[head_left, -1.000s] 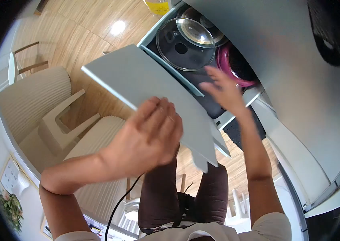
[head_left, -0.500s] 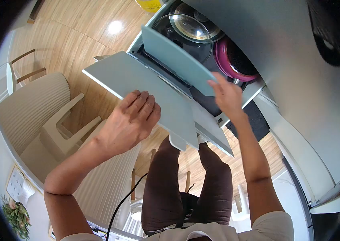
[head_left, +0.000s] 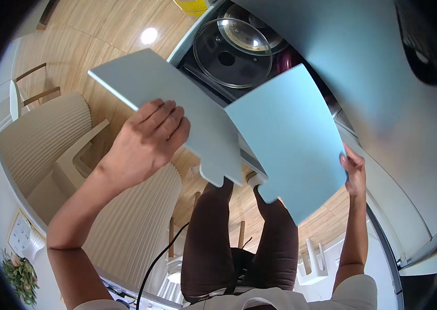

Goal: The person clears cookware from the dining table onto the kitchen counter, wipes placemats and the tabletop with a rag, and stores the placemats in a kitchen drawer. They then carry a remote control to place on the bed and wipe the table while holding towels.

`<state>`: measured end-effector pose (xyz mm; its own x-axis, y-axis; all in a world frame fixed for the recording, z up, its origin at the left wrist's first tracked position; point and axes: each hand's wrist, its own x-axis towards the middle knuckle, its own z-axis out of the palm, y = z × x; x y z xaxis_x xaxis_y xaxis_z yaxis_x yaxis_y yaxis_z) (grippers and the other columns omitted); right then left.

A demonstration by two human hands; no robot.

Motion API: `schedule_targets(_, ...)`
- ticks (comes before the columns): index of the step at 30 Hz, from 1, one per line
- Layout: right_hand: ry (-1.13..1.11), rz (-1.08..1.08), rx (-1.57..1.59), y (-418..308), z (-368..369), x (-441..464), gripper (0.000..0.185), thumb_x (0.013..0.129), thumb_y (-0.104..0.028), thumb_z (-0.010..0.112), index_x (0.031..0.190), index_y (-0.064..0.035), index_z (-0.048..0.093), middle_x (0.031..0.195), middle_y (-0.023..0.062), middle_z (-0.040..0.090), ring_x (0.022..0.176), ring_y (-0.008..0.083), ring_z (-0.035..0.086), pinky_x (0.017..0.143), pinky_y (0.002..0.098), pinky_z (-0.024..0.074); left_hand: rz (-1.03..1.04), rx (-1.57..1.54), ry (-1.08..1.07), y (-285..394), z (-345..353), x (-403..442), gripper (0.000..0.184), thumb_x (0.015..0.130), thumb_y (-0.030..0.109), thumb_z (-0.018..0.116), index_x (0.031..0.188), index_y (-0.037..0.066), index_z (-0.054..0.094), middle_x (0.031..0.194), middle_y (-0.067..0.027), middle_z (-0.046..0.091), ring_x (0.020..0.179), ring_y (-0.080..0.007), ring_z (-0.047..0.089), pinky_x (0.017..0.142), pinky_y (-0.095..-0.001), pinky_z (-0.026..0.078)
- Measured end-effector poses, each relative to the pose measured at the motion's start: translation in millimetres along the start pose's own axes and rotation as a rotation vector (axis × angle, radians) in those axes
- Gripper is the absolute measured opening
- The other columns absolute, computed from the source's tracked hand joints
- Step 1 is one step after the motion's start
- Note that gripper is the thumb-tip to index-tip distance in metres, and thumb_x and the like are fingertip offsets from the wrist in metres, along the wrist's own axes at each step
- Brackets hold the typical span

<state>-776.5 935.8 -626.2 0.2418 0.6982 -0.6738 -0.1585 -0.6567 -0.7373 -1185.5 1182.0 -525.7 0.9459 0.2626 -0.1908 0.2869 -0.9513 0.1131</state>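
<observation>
My left hand [head_left: 151, 139] is closed on the long edge of a flat grey board [head_left: 177, 85], its fingers curled over the top face. The board slants across the front of an open drawer [head_left: 177, 56] and has a rounded tab at its lower end. My right hand [head_left: 354, 169] grips the right edge of a second flat board [head_left: 291, 134], pale blue, with thumb and fingers. That one is tilted up with its broad face towards me, a small tab at its lower left. It hides part of the drawer.
Inside the drawer lie a glass lid [head_left: 249, 64] and a magenta pan [head_left: 286, 61], mostly covered. A ribbed cream chair [head_left: 48, 134] stands at left. A pale curved cabinet surface [head_left: 384, 129] rises at right. A black cable [head_left: 152, 263] hangs by my legs.
My right hand has lifted the blue board out of the drawer, moved right and turned its face up. My left hand has shifted left with the grey board.
</observation>
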Motion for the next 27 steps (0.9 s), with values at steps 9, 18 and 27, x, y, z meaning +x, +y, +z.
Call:
schedule_targets(9,0.094,0.04,0.288,35,26,-31,0.062,0.076,-0.026,0.073,0.127,0.0001,0.049,0.117,0.009,0.059,0.105,0.0161,0.057,0.093,0.0302,0.0425,0.03,-0.191,-0.102,-21,98,55,0.024,0.071,0.003,0.053,0.093,0.001,0.059,0.102,-0.0127,0.062,0.101,-0.0268,0.057,0.094,-0.0357,0.042)
schedule_targets(18,0.087,-0.009,0.353,39,48,-23,0.047,0.084,-0.007,0.062,0.128,0.0022,0.046,0.119,0.0113,0.059,0.104,0.0149,0.057,0.093,0.0276,0.0428,0.007,-0.365,-0.163,-43,177,55,0.027,0.076,0.002,0.049,0.097,0.008,0.064,0.085,-0.0133,0.062,0.085,-0.0257,0.061,0.08,-0.0349,0.047)
schedule_targets(27,0.013,0.003,0.4,38,69,-6,0.047,0.083,-0.009,0.063,0.126,0.0039,0.048,0.115,0.0108,0.06,0.1,0.0139,0.058,0.09,0.0258,0.0429,-0.272,-0.622,-0.376,-45,193,72,0.029,0.08,0.002,0.044,0.104,0.004,0.06,0.103,-0.0199,0.06,0.099,-0.0338,0.057,0.088,-0.039,0.046)
